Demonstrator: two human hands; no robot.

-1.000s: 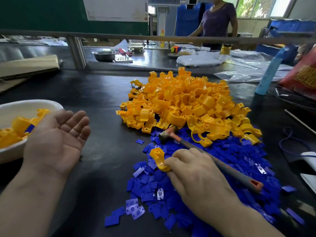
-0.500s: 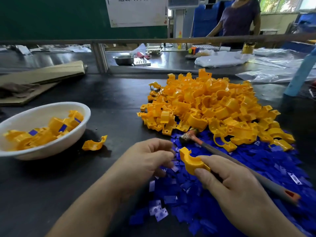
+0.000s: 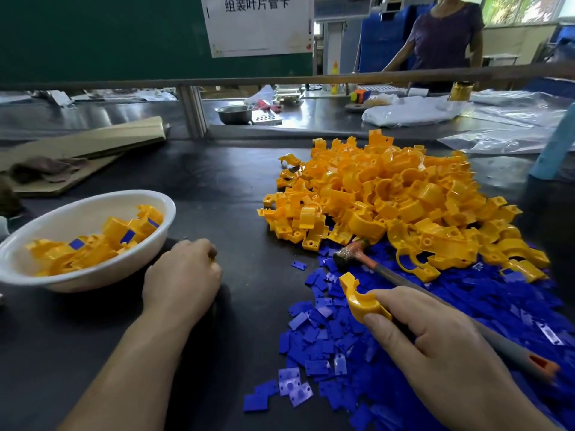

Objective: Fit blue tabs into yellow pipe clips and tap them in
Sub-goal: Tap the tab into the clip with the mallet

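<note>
1. Your right hand [image 3: 435,346] is over the near right part of the tabletop [image 3: 233,181]. Its thumb and curled fingers pinch one yellow clip [image 3: 361,298], which is held arch-open-upward just above the blue tabs [image 3: 466,306].
2. The hammer [image 3: 350,256] lies with its head where the blue tabs meet the pile of yellow clips [image 3: 389,206]. Its handle runs toward the near right corner and passes behind your right hand. I cannot tell whether that hand grips the handle as well.
3. Your left hand [image 3: 183,275] rests knuckles-up on the tabletop, just beside the near right rim of the white bowl [image 3: 93,200]. The fingers are curled under, and a sliver of yellow shows at their tips. I cannot tell whether they hold anything.
4. The white bowl sits at the left edge of the tabletop. It holds finished clips [image 3: 124,234], several of them showing a blue tab set in.
5. The pile of yellow clips is heaped toward the far right of the tabletop. The blue tabs spread from its near side down to the near edge, with a few strays toward the middle.
6. Flattened cardboard [image 3: 93,144] lies at the far left corner. Beyond the rail there is a steel bowl [image 3: 233,113] on the next surface, and a person [image 3: 441,35] stands behind it.
</note>
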